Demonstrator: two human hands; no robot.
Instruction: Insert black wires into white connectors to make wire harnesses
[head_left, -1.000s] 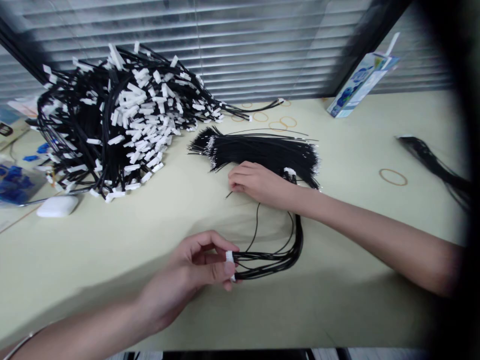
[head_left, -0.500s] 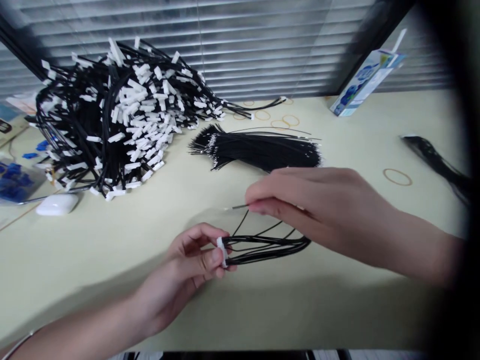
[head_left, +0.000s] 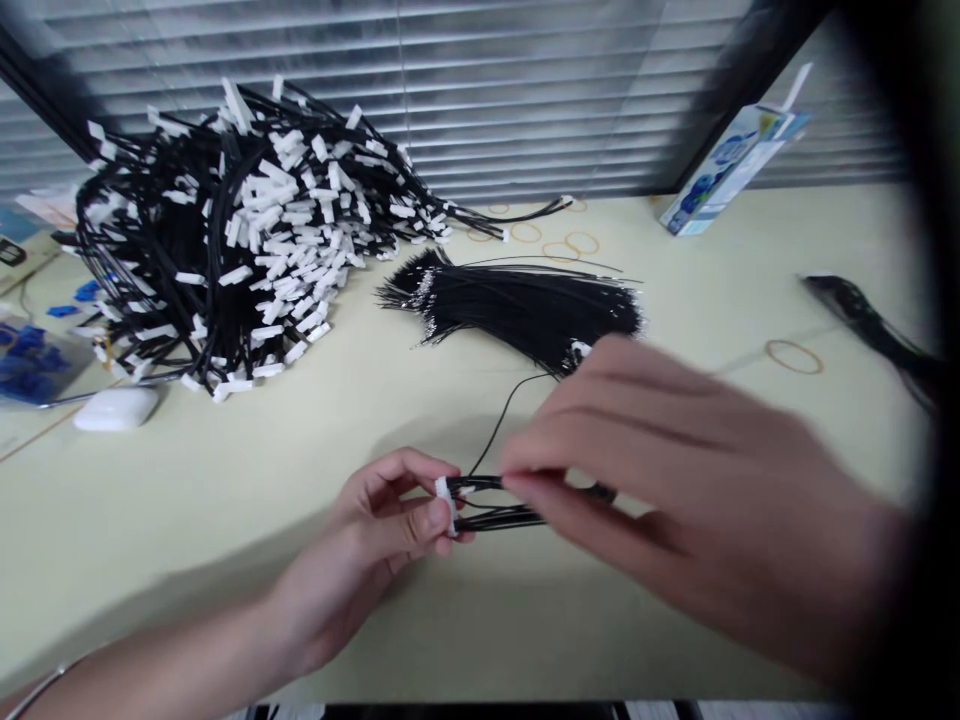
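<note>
My left hand (head_left: 375, 540) pinches a white plastic connector (head_left: 446, 502) between thumb and fingers. Several black wires (head_left: 495, 523) run from the connector to the right and pass under my right hand (head_left: 645, 480). The thumb and forefinger of that hand are pressed together on a thin black wire, whose light tip (head_left: 468, 490) lies just right of the connector. One loose wire (head_left: 496, 425) curves up from the connector toward the bundle of cut black wires (head_left: 517, 305) behind. My right palm hides the far part of the looped wires.
At the back left rises a big heap of black cables with white connectors (head_left: 285, 230). Nearby are a white case (head_left: 116, 408) and a bag of blue parts (head_left: 30, 360). A drink carton (head_left: 712, 170), rubber band (head_left: 793, 357) and another wire bundle (head_left: 870, 320) are at the right.
My right hand has moved down and closer to the connector, bringing the wire tip from above it to beside its right face. My left hand stays in place.
</note>
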